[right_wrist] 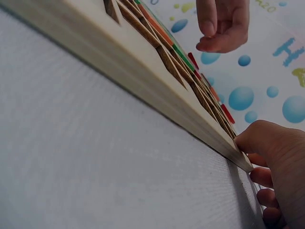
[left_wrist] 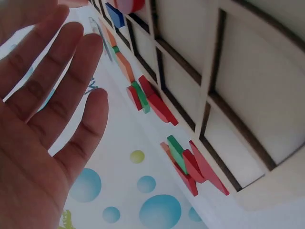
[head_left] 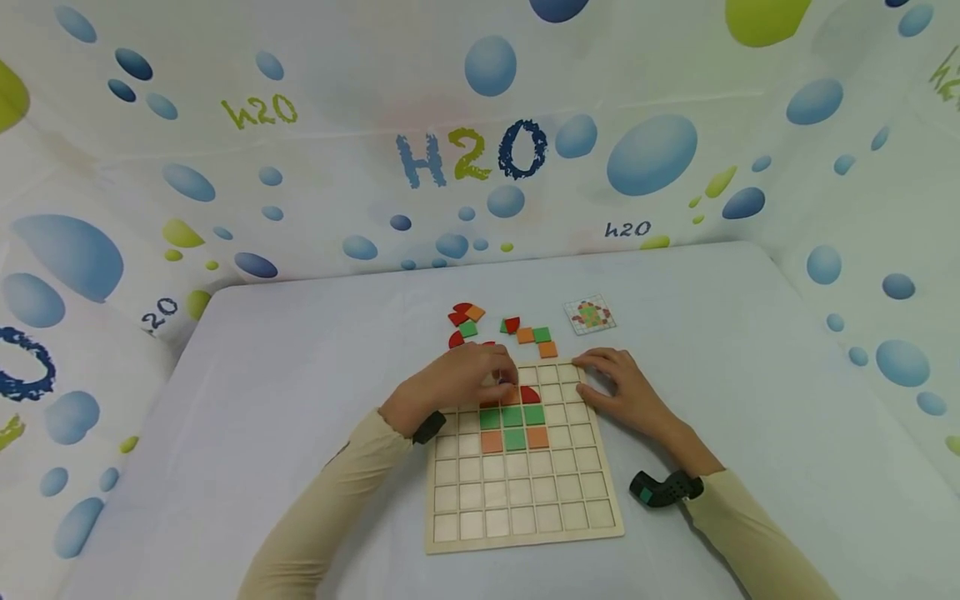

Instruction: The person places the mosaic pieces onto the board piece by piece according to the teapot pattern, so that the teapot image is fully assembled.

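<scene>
On the counter (head_left: 322,358), the right hand (head_left: 621,390) grips the board (head_left: 521,497) by its far right corner; by the laid tiles (head_left: 512,417), the left hand's (head_left: 474,373) grip looks narrow, contents unclear. Tile-laying seems underway, next needing square alignment.

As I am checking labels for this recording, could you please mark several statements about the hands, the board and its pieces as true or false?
1. The right hand touches the wooden board at its edge. True.
2. The pattern card lies in the middle of the board. False: the pattern card lies apart from the board, beyond its far edge.
3. Three green tiles sit side by side in one row. True.
4. All the loose pieces beyond the board are green. False: the loose pieces also include red and orange ones.
5. The left hand is at the board's near edge. False: the left hand is at its far part.
</scene>
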A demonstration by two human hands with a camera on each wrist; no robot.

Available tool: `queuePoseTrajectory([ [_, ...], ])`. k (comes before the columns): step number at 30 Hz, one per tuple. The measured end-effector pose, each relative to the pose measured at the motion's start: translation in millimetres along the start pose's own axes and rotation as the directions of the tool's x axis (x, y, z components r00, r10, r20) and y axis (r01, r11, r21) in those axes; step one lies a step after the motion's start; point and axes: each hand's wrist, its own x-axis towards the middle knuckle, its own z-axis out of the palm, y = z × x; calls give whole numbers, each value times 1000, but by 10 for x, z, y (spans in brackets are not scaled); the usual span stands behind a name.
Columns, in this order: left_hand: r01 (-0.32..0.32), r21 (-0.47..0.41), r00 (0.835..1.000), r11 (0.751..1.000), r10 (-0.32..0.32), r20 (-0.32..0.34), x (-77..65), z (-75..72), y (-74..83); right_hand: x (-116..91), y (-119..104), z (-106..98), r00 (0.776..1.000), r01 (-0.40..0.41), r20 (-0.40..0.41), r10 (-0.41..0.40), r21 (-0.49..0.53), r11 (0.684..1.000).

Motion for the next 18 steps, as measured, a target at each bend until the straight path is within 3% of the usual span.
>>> queuePoseTrajectory([
  [8,-16,28,999,999,17,-40,99,-6,-69,4,-4,-12,1000,-3,-2,3,5,1000],
  [18,93,-19,995,995,-92,29,211,-27,-118,11,-11,-12,999,-28,16,28,19,999],
])
